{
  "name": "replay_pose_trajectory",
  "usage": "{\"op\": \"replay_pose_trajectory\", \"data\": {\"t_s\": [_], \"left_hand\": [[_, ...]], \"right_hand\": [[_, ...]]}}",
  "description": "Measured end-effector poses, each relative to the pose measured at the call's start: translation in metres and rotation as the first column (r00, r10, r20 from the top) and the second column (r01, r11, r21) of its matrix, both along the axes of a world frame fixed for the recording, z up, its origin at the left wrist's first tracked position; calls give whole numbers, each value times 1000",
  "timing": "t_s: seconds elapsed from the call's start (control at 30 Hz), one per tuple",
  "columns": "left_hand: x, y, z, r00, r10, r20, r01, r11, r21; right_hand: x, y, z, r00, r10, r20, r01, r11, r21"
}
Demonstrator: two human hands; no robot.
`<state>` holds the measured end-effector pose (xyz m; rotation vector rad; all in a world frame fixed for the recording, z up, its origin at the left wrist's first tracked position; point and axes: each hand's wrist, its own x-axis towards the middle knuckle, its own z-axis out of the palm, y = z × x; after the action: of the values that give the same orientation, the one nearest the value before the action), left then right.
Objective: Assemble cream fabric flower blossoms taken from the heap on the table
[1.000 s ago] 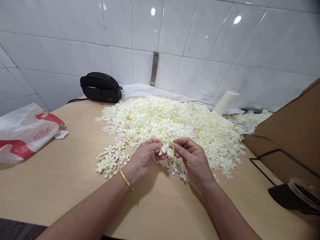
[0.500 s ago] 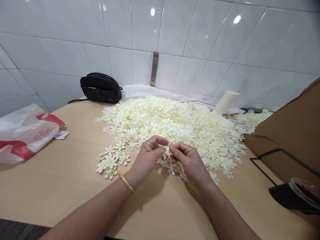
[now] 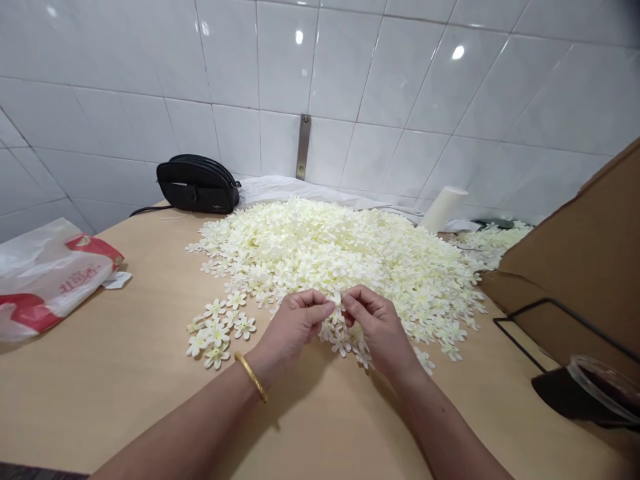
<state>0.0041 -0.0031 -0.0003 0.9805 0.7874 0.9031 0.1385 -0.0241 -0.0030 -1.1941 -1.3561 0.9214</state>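
The left hand (image 3: 295,320) and right hand (image 3: 377,327) pinch one flower (image 3: 336,298) between their fingers, just above the pile's (image 3: 340,247) near edge on the bench (image 3: 125,373). An uneven pull could, I judge, tear or drop it. Left of the fingers lies a bag (image 3: 50,280), contents hidden; beyond, a shut pouch (image 3: 197,183); right, a box (image 3: 575,267), inside unseen.

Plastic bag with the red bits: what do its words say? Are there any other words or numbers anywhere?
Plastic bag: red characters, too blurred to read.
Black pouch: a tiny pale mark, too small to read.
No other words or numbers show.
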Motion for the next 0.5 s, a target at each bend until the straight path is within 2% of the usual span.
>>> {"op": "replay_pose_trajectory", "data": {"t_s": [0.1, 0.27, 0.37, 0.5], "left_hand": [[0, -1, 2, 997, 23, -71, -21, 999, 30], [1, -1, -1, 994, 4, -110, 10, 992, 129], [2, -1, -4, 995, -15, -95, 25, 995, 99], [1, -1, -4, 998, -47, -29, 49, 997, 58]], "right_hand": [[-2, -1, 1, 999, 21, 46, -21, 1000, -4], [-1, 0, -2, 993, 91, -71, -94, 995, -35], [-1, 1, -5, 992, 65, -111, -71, 996, -54], [-1, 2, -5, 998, 8, -62, -12, 998, -65]]}}
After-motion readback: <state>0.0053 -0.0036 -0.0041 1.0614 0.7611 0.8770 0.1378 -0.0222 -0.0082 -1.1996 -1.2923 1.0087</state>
